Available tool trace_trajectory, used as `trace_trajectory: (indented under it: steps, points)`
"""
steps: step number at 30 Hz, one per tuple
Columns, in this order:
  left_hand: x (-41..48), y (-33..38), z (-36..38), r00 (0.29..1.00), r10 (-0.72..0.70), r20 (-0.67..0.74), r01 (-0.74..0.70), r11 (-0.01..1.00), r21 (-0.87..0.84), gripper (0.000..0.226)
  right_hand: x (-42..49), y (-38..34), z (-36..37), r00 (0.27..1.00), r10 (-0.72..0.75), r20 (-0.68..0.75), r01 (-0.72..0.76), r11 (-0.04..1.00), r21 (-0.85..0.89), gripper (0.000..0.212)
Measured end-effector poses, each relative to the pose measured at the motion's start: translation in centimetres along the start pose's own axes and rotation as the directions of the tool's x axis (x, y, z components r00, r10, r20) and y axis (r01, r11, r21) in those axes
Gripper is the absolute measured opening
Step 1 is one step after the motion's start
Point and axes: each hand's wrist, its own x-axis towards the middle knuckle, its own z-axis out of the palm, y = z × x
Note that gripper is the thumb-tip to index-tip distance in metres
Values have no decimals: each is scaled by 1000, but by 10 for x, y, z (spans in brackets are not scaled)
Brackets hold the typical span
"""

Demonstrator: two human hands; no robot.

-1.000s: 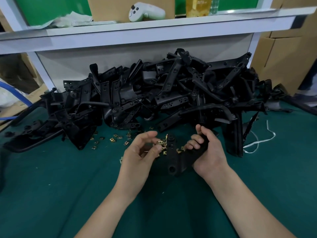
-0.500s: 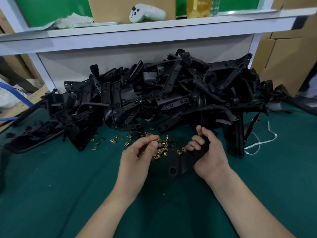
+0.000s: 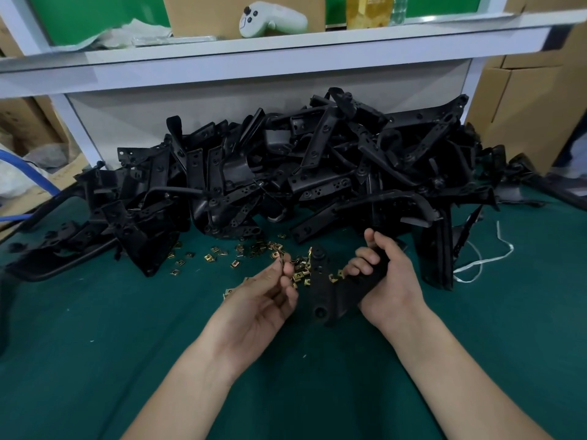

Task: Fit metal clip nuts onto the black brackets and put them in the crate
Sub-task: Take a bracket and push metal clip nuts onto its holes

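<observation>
Head view | left hand (image 3: pixel 260 306) now pinching a clip nut (image 3: pixel 280 259) | right hand (image 3: pixel 390 277) still grasping bracket (image 3: pixel 327 290)

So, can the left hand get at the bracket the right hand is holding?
Probably yes. The left hand, pinching what looks like a clip nut, is beside the bracket; only loose clip nuts lie between, and the right hand grips its other end.

Likely a factory workshop: heaped black brackets (image 3: pixel 317 173), stacked cardboard cartons (image 3: pixel 527 103)
</observation>
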Motion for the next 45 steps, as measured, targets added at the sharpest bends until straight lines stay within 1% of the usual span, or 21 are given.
trace_trajectory:
  steps: [6,8,10,12,15,18,26,28,31,33,39,45]
  points:
    - [-1,2,0,1000,5,10,-4,998,-67,22,0,0,0,1000,0,10,0,1000,-2,13]
    - [-1,3,1,1000,21,9,-20,999,-27,20,-1,0,0,1000,0,8,0,1000,-5,13]
    - [-1,2,1,998,60,-1,-59,996,61,20,-1,0,0,1000,0,5,0,1000,-6,13]
    - [-2,2,2,993,117,-12,-114,983,141,24,-1,0,0,1000,2,2,-2,1000,-4,14]
    - [-3,1,4,987,158,-2,-154,968,199,30,-1,0,0,1000,0,4,0,1000,-3,14]
    - [-4,1,5,987,160,1,-156,960,234,34,-1,0,0,1000,-1,7,2,1000,-4,13]
    - [-4,0,6,990,137,-27,-123,949,291,35,-3,-1,2,1000,-3,5,3,1000,1,15]
    - [-4,-1,7,992,122,-32,-107,948,298,32,-3,-1,2,1000,-6,13,6,1000,-4,15]
    - [-5,-3,8,995,95,-16,-85,945,315,21,-3,0,2,999,-11,33,11,1000,-13,17]
    - [-5,-4,7,996,94,-5,-87,936,341,19,-3,0,1,999,-9,41,9,1000,-16,17]
    - [-2,-7,4,994,103,-29,-84,917,390,26,-3,0,1,999,-3,43,4,1000,-14,17]
    - [-1,-9,3,995,103,-6,-92,912,400,34,-4,1,2,999,-5,42,6,999,-36,17]
